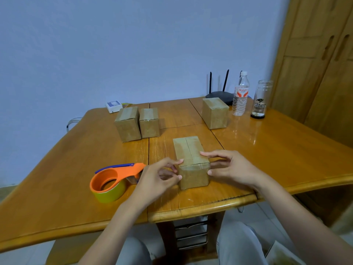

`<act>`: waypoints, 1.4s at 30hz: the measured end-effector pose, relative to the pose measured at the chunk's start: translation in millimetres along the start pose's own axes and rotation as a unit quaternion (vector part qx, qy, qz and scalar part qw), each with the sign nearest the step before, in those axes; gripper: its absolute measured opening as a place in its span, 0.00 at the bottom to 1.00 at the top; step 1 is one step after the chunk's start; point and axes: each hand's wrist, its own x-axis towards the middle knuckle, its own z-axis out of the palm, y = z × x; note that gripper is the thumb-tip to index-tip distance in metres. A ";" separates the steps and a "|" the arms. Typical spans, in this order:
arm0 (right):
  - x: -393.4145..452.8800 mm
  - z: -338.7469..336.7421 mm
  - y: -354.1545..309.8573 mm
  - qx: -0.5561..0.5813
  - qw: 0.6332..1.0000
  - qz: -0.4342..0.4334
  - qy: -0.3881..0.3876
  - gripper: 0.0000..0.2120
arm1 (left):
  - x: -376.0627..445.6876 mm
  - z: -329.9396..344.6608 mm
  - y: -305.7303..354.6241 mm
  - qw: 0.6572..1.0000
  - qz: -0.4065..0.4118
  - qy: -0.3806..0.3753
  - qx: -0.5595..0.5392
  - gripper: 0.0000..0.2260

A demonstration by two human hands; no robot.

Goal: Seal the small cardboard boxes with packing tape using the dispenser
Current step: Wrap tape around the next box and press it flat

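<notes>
Near box [191, 161] sits close to the front edge of the wooden surface [277, 150], long axis running away from the viewer, short end facing forward. Plain brown cardboard, top flaps closed with the middle seam visible along its length, a glossy strip of tape across the near top edge. Left hand [158, 178] touches the box's left near corner, fingers loosely curled, grip narrow, thumb and fingertips against the cardboard. Right hand [231, 167] rests on the right side, fingers laid across the top, thumb against the front face, a light hold rather than a firm one. Tape dispenser [114, 180] lies just left of the left hand, orange body, blue blade arm pointing right, yellowish roll underneath. Three more brown boxes farther back: two [128, 124] [149, 123] side by side at left, one [215, 112] at right. Behind that, water bottle [240, 94], glass jar [260, 99], black router [219, 94].
</notes>
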 end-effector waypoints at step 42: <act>4.4 2.9 -3.7 0.010 1.000 -0.011 0.011 0.23 | 12.5 4.0 3.1 0.999 0.008 0.050 0.000 0.05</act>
